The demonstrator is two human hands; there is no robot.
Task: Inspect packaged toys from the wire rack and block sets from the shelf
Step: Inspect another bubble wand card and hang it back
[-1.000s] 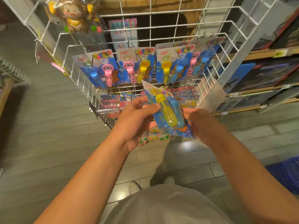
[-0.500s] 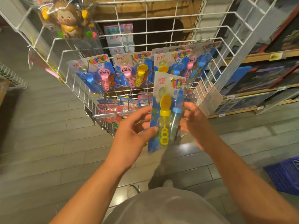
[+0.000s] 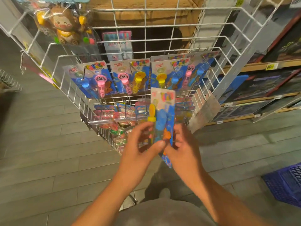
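I hold a blue blister card with a yellow and a blue bubble wand (image 3: 162,115) upright in front of the white wire rack (image 3: 146,44). My left hand (image 3: 141,149) pinches its lower left edge, thumb on the front. My right hand (image 3: 184,149) grips the lower right edge from behind. Matching wand cards (image 3: 128,77) hang in a row on the rack's hooks just above. Boxed sets (image 3: 263,82) lie on the wooden shelf (image 3: 254,66) at the right. The card and both hands are motion-blurred.
A bagged brown plush monkey (image 3: 65,28) hangs at the rack's top left. Lower rack tiers hold more small packaged toys (image 3: 117,115). A blue plastic crate (image 3: 286,185) stands on the grey plank floor at the lower right. Another wire rack edge (image 3: 8,80) shows at far left.
The card has swung from tilted to upright and risen towards the hanging row. Both hands have slid down to its lower end and come closer together.
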